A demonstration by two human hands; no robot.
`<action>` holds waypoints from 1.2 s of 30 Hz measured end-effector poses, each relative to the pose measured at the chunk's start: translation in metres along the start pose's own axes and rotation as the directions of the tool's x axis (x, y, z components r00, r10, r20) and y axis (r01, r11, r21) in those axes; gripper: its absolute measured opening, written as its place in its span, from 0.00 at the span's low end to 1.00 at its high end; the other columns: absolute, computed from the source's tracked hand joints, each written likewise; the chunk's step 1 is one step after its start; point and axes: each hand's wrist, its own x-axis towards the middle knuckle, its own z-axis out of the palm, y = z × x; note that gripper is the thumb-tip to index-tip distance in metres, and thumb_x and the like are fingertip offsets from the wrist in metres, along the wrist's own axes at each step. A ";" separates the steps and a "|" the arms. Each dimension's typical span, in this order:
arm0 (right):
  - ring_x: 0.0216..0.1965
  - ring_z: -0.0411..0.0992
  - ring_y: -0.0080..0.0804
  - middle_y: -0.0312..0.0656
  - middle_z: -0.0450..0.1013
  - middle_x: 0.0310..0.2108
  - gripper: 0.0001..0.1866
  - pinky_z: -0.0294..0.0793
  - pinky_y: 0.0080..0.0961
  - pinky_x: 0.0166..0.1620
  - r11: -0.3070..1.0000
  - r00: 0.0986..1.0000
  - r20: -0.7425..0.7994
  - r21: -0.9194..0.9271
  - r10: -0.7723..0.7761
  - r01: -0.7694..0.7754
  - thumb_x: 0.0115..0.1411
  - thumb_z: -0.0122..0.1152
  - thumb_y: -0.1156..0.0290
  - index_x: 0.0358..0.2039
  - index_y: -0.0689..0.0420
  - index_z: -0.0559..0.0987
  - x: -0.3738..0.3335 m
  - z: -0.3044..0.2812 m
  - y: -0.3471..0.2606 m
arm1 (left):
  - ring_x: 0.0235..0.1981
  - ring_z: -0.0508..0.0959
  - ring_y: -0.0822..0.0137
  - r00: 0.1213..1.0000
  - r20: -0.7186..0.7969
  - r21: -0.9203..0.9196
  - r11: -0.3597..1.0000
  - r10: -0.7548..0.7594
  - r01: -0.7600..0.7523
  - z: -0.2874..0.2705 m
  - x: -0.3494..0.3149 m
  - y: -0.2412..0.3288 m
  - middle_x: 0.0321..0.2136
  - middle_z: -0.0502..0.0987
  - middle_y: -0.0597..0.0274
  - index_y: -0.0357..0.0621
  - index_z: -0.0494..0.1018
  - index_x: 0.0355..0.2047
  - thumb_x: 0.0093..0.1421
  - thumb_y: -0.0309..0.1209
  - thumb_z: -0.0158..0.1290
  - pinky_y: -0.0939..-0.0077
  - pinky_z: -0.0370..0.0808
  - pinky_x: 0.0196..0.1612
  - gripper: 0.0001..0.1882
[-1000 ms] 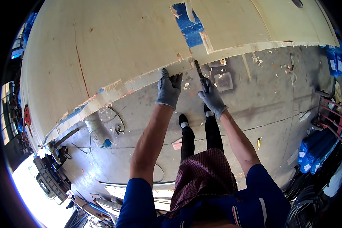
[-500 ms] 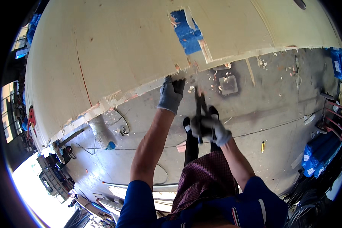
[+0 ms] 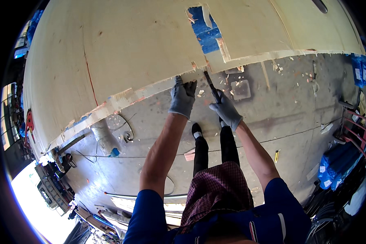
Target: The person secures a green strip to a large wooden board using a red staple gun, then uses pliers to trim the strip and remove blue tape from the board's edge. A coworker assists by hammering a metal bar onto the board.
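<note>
A large pale wooden sheet [image 3: 134, 49] with a ragged, splintered front edge spans the far part of the view. My left hand [image 3: 182, 97], in a grey glove with dark fingertips, is at that edge with its fingers curled; what they hold, if anything, is hidden. To its right, my gloved right hand [image 3: 228, 112] is closed around a long, narrow dark hand tool [image 3: 210, 84]. The tool points away from me, its tip close to the sheet's edge; its exact kind is unclear. Near the tip, a torn gap in the surface shows a blue patch [image 3: 207, 36].
Wood chips [image 3: 237, 85] are scattered over the grey concrete floor [image 3: 272, 122]. A yellow knife-like tool [image 3: 277, 156] lies at right, near blue-wrapped bundles [image 3: 333, 166] and a red metal frame [image 3: 360, 134]. A whitish cylindrical container [image 3: 104, 136] stands under the sheet's left side.
My right hand has moved forward and brought the dark tool up to the sheet's edge, turning it to slant left. The left hand stays at the edge, nearly unmoved.
</note>
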 end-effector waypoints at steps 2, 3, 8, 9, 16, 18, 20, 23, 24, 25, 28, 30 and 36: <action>0.39 0.69 0.39 0.46 0.70 0.37 0.26 0.68 0.35 0.42 0.981 0.985 -0.111 -0.156 -0.133 0.115 0.49 0.58 0.72 0.50 0.60 0.67 0.005 0.008 0.007 | 0.43 0.78 0.59 1.000 0.000 0.010 1.000 -0.008 0.008 -0.001 0.002 -0.001 0.41 0.78 0.61 0.47 0.69 0.46 0.63 0.43 0.50 0.58 0.75 0.51 0.16; 0.41 0.70 0.37 0.46 0.71 0.40 0.28 0.68 0.34 0.43 0.958 0.966 -0.158 -0.237 -0.204 0.164 0.50 0.58 0.72 0.53 0.63 0.66 0.008 0.012 0.011 | 0.43 0.78 0.59 1.000 0.007 0.010 1.000 -0.007 0.007 -0.002 0.004 -0.001 0.41 0.78 0.61 0.47 0.69 0.46 0.63 0.43 0.50 0.59 0.75 0.51 0.17; 0.43 0.68 0.57 0.54 0.67 0.42 0.28 0.68 0.45 0.45 0.990 0.990 -0.004 -0.001 -0.138 0.138 0.50 0.57 0.73 0.52 0.61 0.62 0.011 0.009 0.014 | 0.43 0.78 0.60 1.000 -0.016 0.022 1.000 -0.001 0.001 -0.005 0.003 -0.002 0.41 0.78 0.62 0.47 0.69 0.46 0.63 0.43 0.50 0.60 0.76 0.50 0.17; 0.42 0.69 0.56 0.54 0.67 0.42 0.28 0.69 0.45 0.44 0.991 0.994 0.083 0.122 -0.072 0.061 0.50 0.56 0.73 0.52 0.62 0.62 0.012 0.010 0.017 | 0.43 0.78 0.61 1.000 -0.006 0.020 1.000 0.007 -0.007 -0.005 0.002 -0.003 0.41 0.78 0.62 0.47 0.69 0.46 0.63 0.43 0.50 0.60 0.75 0.50 0.17; 0.39 0.71 0.52 0.54 0.71 0.38 0.24 0.71 0.40 0.41 0.806 0.863 -0.268 -0.545 -0.429 0.231 0.52 0.58 0.71 0.50 0.61 0.67 0.022 0.019 0.020 | 0.43 0.78 0.61 1.000 -0.004 0.049 0.999 0.024 -0.024 -0.002 -0.001 -0.001 0.41 0.78 0.63 0.47 0.69 0.47 0.63 0.43 0.50 0.60 0.75 0.51 0.18; 0.33 0.74 0.41 0.46 0.73 0.34 0.16 0.72 0.33 0.38 0.974 0.974 -0.075 -0.091 -0.215 0.208 0.57 0.56 0.72 0.45 0.61 0.71 0.023 0.017 0.017 | 0.43 0.78 0.62 1.000 0.002 0.046 0.999 0.023 -0.023 -0.004 0.000 -0.002 0.41 0.78 0.63 0.47 0.69 0.47 0.63 0.43 0.50 0.59 0.74 0.51 0.17; 0.31 0.74 0.32 0.40 0.74 0.32 0.11 0.72 0.28 0.36 0.828 0.964 0.265 0.542 -0.007 -0.143 0.59 0.55 0.72 0.42 0.61 0.73 0.021 0.017 0.010 | 0.42 0.78 0.62 0.999 0.030 0.058 0.998 0.030 -0.032 -0.002 -0.002 -0.001 0.41 0.77 0.63 0.47 0.69 0.46 0.63 0.43 0.49 0.59 0.74 0.51 0.17; 0.32 0.73 0.26 0.40 0.74 0.34 0.15 0.73 0.20 0.32 0.352 0.769 0.614 0.769 -0.176 -0.533 0.64 0.50 0.65 0.44 0.63 0.73 0.011 0.013 0.005 | 0.41 0.78 0.63 0.996 0.089 0.128 0.991 0.017 -0.028 -0.001 -0.004 0.002 0.41 0.77 0.64 0.48 0.69 0.46 0.64 0.44 0.49 0.60 0.75 0.48 0.16; 0.34 0.75 0.28 0.41 0.75 0.35 0.16 0.74 0.20 0.33 0.083 0.655 0.662 0.724 -0.365 -0.685 0.64 0.48 0.65 0.46 0.63 0.73 0.005 0.026 0.017 | 0.41 0.77 0.64 0.996 0.092 0.170 0.985 -0.010 -0.006 -0.005 -0.005 0.002 0.41 0.77 0.65 0.49 0.69 0.46 0.64 0.44 0.49 0.61 0.74 0.47 0.16; 0.36 0.76 0.29 0.42 0.75 0.36 0.17 0.75 0.19 0.32 0.117 0.706 0.647 0.756 -0.288 -0.644 0.63 0.50 0.66 0.47 0.63 0.72 -0.008 0.035 0.025 | 0.41 0.77 0.65 0.995 0.094 0.201 0.980 -0.021 0.001 -0.005 -0.001 0.005 0.41 0.77 0.66 0.51 0.70 0.46 0.64 0.45 0.49 0.62 0.73 0.46 0.16; 0.41 0.77 0.34 0.43 0.75 0.39 0.15 0.78 0.22 0.35 0.532 0.801 0.581 0.638 0.140 -0.556 0.58 0.53 0.72 0.46 0.62 0.72 -0.052 0.027 0.028 | 0.41 0.76 0.68 0.990 -0.133 0.284 0.959 0.044 -0.004 -0.006 -0.004 0.004 0.39 0.77 0.69 0.55 0.70 0.45 0.63 0.47 0.50 0.66 0.70 0.45 0.16; 0.38 0.76 0.39 0.44 0.74 0.34 0.11 0.76 0.33 0.36 0.658 0.888 0.393 0.606 0.241 -0.447 0.54 0.54 0.74 0.39 0.60 0.71 -0.046 0.034 0.074 | 0.43 0.74 0.71 0.992 -0.121 0.313 0.950 0.030 0.010 -0.003 -0.006 0.002 0.39 0.76 0.73 0.57 0.70 0.44 0.62 0.50 0.51 0.69 0.66 0.46 0.16; 0.39 0.69 0.56 0.56 0.69 0.37 0.17 0.69 0.44 0.42 0.951 0.976 -0.084 -0.256 -0.202 0.175 0.49 0.50 0.78 0.42 0.61 0.66 0.010 0.003 0.036 | 0.47 0.74 0.68 0.995 -0.084 0.274 0.961 0.049 -0.024 -0.007 -0.001 0.000 0.44 0.75 0.67 0.55 0.69 0.48 0.61 0.49 0.53 0.68 0.65 0.51 0.20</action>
